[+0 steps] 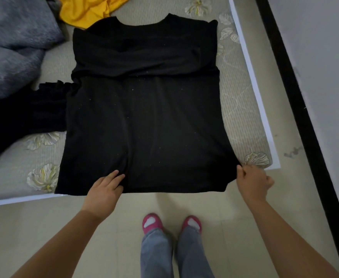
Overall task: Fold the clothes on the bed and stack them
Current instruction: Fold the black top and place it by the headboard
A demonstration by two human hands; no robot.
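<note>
A black top [144, 117] lies spread flat on the bed [242, 121], neckline at the far end, sleeves folded across its upper part. Its hem hangs at the bed's near edge. My left hand [104, 189] rests flat on the hem left of centre, fingers straight. My right hand [252, 181] pinches the hem's right corner, fingers curled. A yellow garment [88, 11] lies crumpled at the far left beyond the top. Another black garment [24, 115] lies to the left, partly under the top.
A grey blanket [14, 43] is bunched at the far left of the bed. The bed's white frame [264, 109] runs along the right and near edges. A tiled floor [44, 227] is below, with my feet in pink slippers [172, 223]. A dark baseboard [296, 97] lines the wall.
</note>
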